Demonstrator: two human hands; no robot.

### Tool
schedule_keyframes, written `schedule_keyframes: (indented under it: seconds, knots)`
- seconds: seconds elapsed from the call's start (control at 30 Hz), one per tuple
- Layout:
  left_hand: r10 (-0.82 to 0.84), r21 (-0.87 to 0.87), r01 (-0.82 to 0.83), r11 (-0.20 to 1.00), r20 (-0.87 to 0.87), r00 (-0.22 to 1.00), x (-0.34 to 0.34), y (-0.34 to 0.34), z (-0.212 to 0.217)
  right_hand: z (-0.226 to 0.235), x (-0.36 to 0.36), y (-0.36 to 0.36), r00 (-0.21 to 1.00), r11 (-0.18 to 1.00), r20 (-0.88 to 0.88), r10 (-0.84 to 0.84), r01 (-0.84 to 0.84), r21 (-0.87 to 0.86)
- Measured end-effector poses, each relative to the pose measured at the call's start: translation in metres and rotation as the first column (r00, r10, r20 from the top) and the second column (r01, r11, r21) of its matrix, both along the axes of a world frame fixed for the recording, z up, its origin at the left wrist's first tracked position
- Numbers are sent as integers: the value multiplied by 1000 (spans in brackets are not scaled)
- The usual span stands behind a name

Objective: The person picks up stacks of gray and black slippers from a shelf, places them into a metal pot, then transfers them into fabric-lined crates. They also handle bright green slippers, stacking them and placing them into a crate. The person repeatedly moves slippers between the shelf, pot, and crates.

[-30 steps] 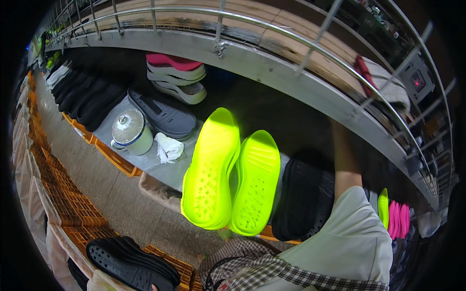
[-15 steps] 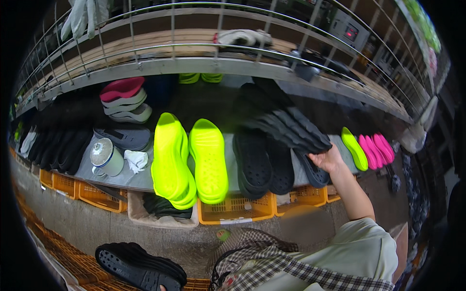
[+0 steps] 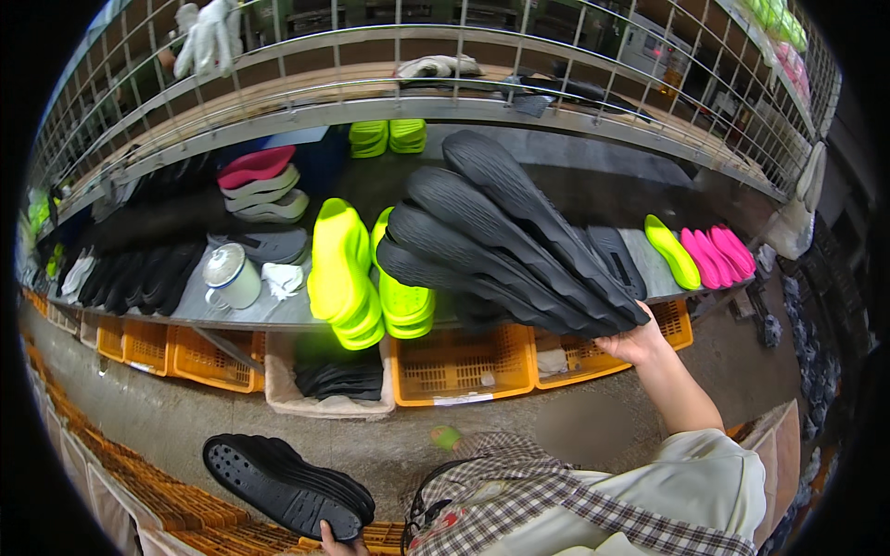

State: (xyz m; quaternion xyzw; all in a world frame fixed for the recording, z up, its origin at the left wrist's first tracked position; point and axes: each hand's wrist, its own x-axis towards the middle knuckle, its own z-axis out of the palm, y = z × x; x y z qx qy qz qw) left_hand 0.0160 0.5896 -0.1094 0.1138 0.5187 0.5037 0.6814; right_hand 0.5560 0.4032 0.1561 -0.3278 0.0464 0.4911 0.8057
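Observation:
A fanned stack of several black shoe soles (image 3: 519, 246) is gripped at one end by my right hand (image 3: 635, 338), its textured undersides showing. The fan hangs over the table's front edge and covers part of a neon yellow pair (image 3: 408, 301) of stacked soles. Left of that pair stands another neon yellow stack (image 3: 341, 269). Down at the lower edge my left hand (image 3: 341, 542), only partly in view, grips the end of a second stack of black soles (image 3: 283, 486). That one has small holes in its top face. A dark grey sole (image 3: 616, 259) lies right of the fan.
On the grey table (image 3: 278, 310) are a lidded mug (image 3: 232, 278), a white cloth (image 3: 283, 280), pink soles (image 3: 718, 257) and a pink-and-white stack (image 3: 262, 185). Orange crates (image 3: 464, 366) and a lined bin (image 3: 329, 375) stand below. A wire grid (image 3: 399, 56) rises behind.
My right hand has brought its black soles nearer and left over the table, so the fan now hides where two black stacks stood. My left hand's stack has shifted slightly right in view.

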Motion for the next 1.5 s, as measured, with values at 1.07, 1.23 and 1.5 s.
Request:
schedule_keyframes:
  seconds: [1.07, 1.23, 1.5]
  knots:
    - [67, 247, -156, 956, 334, 940, 51, 53, 43, -148, -207, 154, -21, 546, 949, 316, -814, -200]
    - [78, 245, -175, 954, 361, 929, 46, 54, 40, -158, -206, 148, 6, 490, 902, 431, -841, -229]
    - [79, 248, -186, 951, 386, 919, 43, 56, 40, -173, -200, 135, -46, 505, 886, 462, -807, -305]
